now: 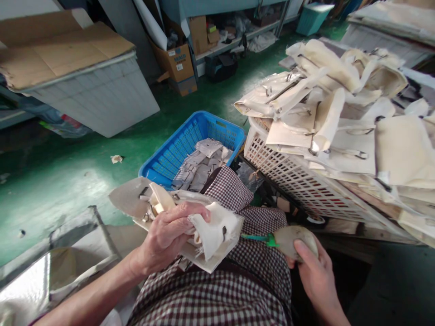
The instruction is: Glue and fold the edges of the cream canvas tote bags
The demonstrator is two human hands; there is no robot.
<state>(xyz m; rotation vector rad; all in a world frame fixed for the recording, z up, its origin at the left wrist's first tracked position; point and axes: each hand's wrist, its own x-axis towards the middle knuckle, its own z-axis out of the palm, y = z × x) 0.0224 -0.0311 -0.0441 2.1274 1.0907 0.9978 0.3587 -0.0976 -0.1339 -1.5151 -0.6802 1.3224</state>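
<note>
My left hand (168, 237) is closed on a cream fabric piece (217, 231) with small metal fittings, held over my lap in a checked apron (234, 280). My right hand (314, 276) grips the rounded wooden handle of a tool (294, 240) whose green shaft points left at the fabric's edge. Beneath the fabric a flat beige piece (127, 199) sticks out to the left.
A blue plastic basket (176, 151) with grey-white pieces stands on the green floor ahead. To the right a white lattice crate (295, 179) is heaped with cream fabric pieces (343, 104). Cardboard boxes (176, 63) and a white board (95, 95) lie farther back.
</note>
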